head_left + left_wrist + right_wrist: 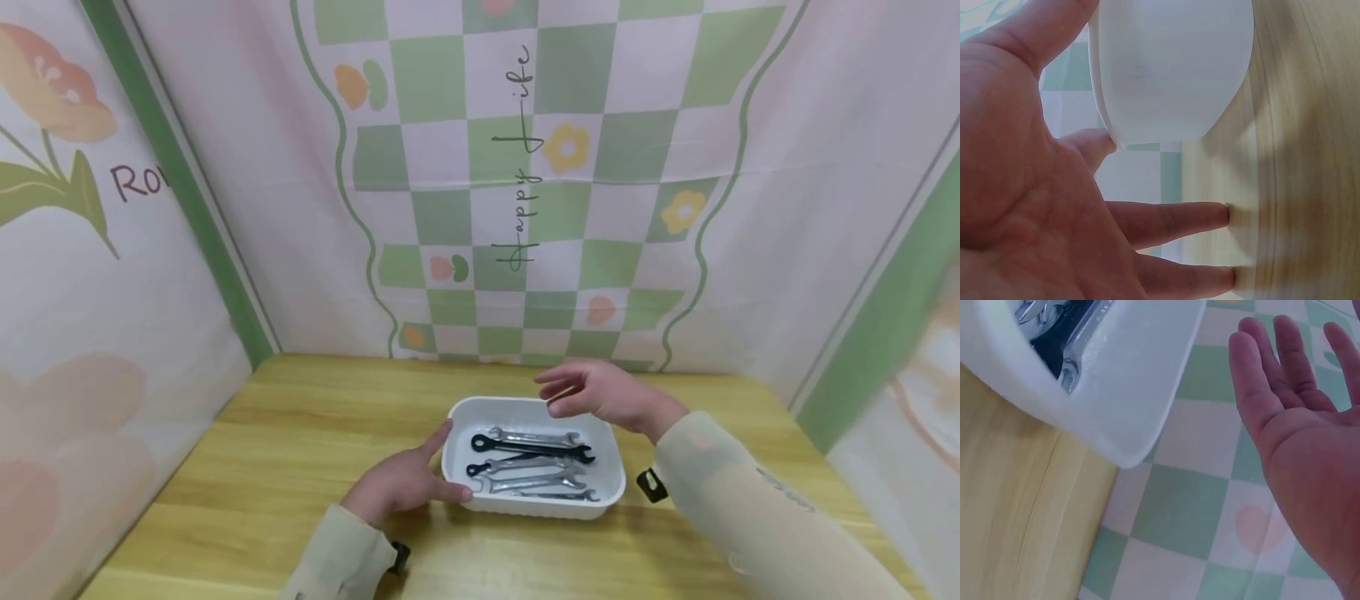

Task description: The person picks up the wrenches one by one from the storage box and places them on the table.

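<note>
A white plastic tray [540, 505] sits on the wooden table with several wrenches lying in it. Most are silver combination and open-end wrenches [536, 481]; one large black wrench [532, 448] lies across them. My left hand [405, 482] spans the tray's left end, thumb and index finger spread and touching the rim. In the left wrist view, its other two visible fingers [1172, 220] reach straight down to the tabletop. Above the far right part of the tray, my right hand [600, 393] hovers with nothing in it, fingers [1297, 369] loosely extended in the right wrist view.
The wooden table [300, 433] runs back to a wall cloth [502, 167] with green and white checks. Another printed cloth [97, 292] hangs at the left. A black wrist strap [652, 485] shows by the right sleeve.
</note>
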A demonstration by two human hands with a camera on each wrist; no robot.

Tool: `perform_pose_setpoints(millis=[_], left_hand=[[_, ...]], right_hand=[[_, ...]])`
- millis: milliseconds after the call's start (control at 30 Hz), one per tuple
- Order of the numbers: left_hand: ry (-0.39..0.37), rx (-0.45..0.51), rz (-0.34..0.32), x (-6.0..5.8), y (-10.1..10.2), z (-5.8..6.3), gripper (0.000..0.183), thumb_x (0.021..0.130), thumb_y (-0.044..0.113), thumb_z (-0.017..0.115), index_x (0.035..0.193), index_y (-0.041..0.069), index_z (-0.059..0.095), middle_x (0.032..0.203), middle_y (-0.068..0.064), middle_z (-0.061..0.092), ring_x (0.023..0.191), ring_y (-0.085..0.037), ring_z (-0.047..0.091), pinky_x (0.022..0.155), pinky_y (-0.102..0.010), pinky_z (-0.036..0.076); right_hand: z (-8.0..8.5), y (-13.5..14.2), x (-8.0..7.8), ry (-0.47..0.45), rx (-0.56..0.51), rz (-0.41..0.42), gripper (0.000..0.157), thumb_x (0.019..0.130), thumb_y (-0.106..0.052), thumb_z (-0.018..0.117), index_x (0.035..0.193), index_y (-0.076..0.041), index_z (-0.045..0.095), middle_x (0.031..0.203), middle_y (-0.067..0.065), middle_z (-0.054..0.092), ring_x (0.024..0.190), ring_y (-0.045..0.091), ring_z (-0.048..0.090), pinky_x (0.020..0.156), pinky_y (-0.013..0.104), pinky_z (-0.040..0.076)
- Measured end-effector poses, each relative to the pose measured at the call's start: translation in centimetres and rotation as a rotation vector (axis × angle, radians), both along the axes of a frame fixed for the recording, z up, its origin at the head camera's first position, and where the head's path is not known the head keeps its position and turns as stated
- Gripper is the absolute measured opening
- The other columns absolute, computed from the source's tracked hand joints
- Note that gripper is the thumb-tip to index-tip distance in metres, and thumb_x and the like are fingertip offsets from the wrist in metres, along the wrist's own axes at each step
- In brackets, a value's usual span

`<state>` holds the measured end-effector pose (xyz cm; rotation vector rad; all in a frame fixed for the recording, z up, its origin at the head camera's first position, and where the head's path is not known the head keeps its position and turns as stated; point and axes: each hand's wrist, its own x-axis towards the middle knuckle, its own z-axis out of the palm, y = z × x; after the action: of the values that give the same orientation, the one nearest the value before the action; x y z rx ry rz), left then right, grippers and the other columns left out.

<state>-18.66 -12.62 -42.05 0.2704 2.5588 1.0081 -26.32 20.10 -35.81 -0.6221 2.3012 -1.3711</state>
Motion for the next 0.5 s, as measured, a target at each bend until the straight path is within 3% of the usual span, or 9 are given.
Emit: perform_pose_setpoints(millis=[200,500], left_hand=[[0.005,0.005,-0.001,0.0,-0.1,-0.2,0.118,0.070,0.060,0.083,0.162,0.028,0.016,0.143,-0.025,0.049,0.126,-0.043,0.048,0.102,-0.062,0.035],[-0.001,0.002,0.002,0.0,-0.1,-0.3,0.117,0.070,0.060,0.083,0.162,0.028,0.016,0.144,-0.025,0.048,0.125,-0.044,0.049,0.101,-0.064,0.035]], right_hand=[[-0.7,-1.5,-0.7,0.005,0.166,0.000,0.056,0.083,-0.025,0.082,0.136,-0.019,0.062,0.129,0.012,0.063,0.120,0.029,0.056,0.099,0.050,0.044],[-1.9,-3.2,-1.4,0.008,0.314,0.039,0.054,0.079,-0.020,0.082,0.131,-0.019,0.066,0.123,0.006,0.065,0.111,0.025,0.059,0.097,0.053,0.045]])
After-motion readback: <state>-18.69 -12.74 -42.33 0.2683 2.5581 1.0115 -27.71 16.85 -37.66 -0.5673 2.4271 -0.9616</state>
